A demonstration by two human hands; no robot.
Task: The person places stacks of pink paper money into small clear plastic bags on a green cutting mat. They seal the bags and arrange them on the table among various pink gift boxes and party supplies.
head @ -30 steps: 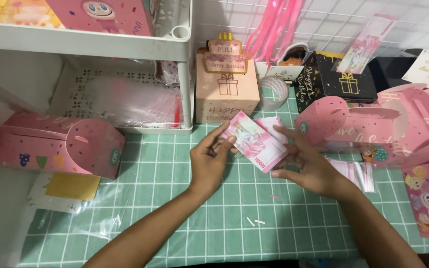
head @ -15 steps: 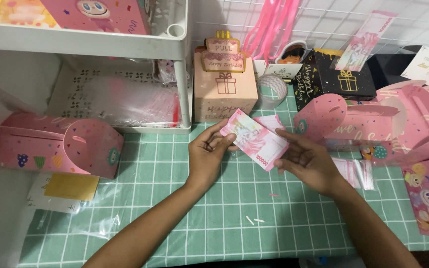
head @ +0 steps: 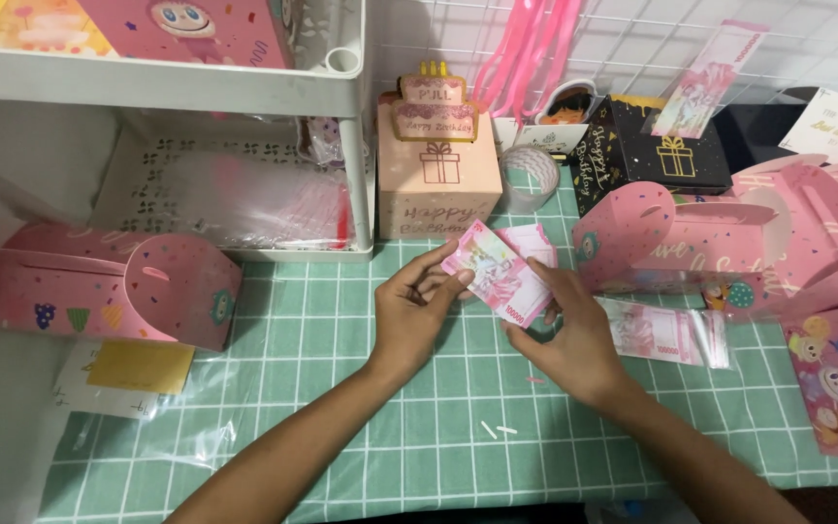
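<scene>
A small stack of pink banknotes (head: 499, 271) is held flat above the green gridded cutting mat (head: 341, 388). My left hand (head: 417, 312) pinches the stack's near-left corner between thumb and fingers. My right hand (head: 566, 335) supports the stack from below on its right side, fingers curled under it. More pink banknotes in clear sleeves (head: 666, 333) lie on the mat just right of my right hand.
A pink gift box with a cake topper (head: 436, 160) stands behind the hands, beside a tape roll (head: 530, 178) and a black gift box (head: 650, 155). Pink carry boxes lie left (head: 109, 286) and right (head: 676, 238). A white shelf rack (head: 196, 97) fills the back left.
Both hands have shifted slightly while still holding the banknote stack; the stack has tilted a little and stayed in about the same place.
</scene>
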